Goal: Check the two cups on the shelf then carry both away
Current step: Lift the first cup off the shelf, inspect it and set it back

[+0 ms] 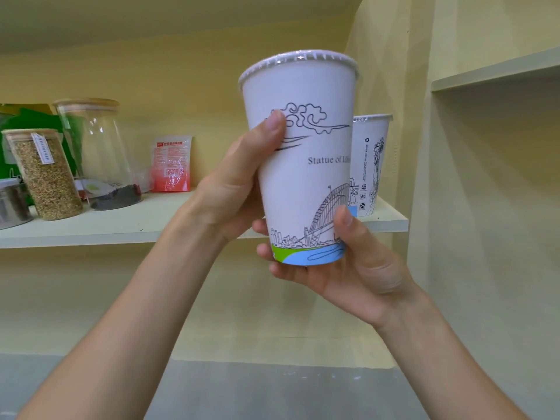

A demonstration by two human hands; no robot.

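Held up in both hands, in front of the shelf: a tall white paper cup [303, 165], upright with a slight lean. Left hand [239, 189] wrapped around the cup's left side at mid height, thumb pressed flat just under a drawn cloud. Right hand [342, 262] cupped under the base, fingers curled beneath the bottom edge, thumb laid against the lower right wall.

Sealed across the top with a thin clear film, crimped around the rim. Printed in fine black line: swirling cloud near the top, the words "Statue of Li..." cut off at the curve, an arched bridge and small skyline lower down. Green and blue band around the base.

Just behind the held cup, to its right: a second cup [371, 165] of the same kind, standing upright on the shelf board [145, 222], film-sealed too, mostly hidden. Stands close to the board's right end, near the front edge.

Further left of the grip, well apart: a red and clear pouch [171, 163] leaning on the back wall, a tall clear jar [97, 153] with dark stuff at the bottom, a jar of grain [45, 174] with a paper label, a metal tin [12, 204] at the frame edge, something green behind them.

Open board between the pouch and the hands. Bare wall below the shelf, grey floor [272, 389] under the forearms. To the right, a side panel and a higher shelf [497, 71].
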